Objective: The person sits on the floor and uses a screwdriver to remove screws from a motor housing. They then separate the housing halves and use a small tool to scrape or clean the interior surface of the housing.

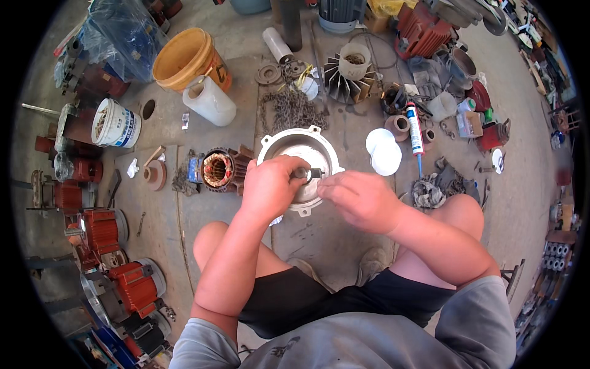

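Note:
Between my legs, a round grey metal housing with lugs on its rim lies on the floor, its hollow side up. Over its left half is my left hand, closed with thumb and fingers round a small dark cylindrical part with a light ring or gap in its middle. My right hand is at the right edge of the housing. Its fingertips are pinched together close to the part's right end; whether something small sits between them is hidden.
Left of the housing lies a motor stator with copper windings. Beyond are a chain heap, a fan wheel and an orange bucket. Rightward lie white discs, a sealant tube and rags. Red motors line the left.

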`<state>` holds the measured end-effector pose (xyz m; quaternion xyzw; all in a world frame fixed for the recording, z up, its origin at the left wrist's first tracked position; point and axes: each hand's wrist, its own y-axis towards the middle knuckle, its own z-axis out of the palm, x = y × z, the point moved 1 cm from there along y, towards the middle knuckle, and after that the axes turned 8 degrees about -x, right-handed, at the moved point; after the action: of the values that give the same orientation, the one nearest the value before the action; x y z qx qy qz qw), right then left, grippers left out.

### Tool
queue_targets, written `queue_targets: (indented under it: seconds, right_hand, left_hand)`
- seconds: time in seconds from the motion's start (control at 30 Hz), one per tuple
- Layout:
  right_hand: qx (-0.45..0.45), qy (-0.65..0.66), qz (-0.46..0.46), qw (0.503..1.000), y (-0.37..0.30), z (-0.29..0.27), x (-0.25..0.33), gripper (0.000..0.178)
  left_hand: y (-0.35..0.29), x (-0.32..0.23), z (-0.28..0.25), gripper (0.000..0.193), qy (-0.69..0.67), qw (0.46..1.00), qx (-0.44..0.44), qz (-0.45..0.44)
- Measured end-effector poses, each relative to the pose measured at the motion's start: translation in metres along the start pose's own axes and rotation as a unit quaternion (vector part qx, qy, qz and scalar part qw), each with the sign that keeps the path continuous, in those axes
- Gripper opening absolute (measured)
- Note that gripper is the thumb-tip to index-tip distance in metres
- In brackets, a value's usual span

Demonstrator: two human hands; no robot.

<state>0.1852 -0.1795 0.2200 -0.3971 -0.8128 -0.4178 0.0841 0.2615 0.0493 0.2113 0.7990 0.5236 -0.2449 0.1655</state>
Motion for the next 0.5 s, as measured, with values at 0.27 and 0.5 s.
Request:
queue_targets:
  seconds: [0.27,0.5]
  right_hand:
    - [-0.017,0.05,0.053,0.997,-0.004,-0.015,-0.004,0.025]
    - [0.034,0.027,0.03,0.999,-0.01,-0.013,0.007,0.024]
  left_hand:
    - [-0.002,-0.005,0.003,0.031,0.0,0.998,-0.021,-0.052]
    - [-0.005,-0.002,0.0,0.034,0.015,0.997,-0.062,0.048]
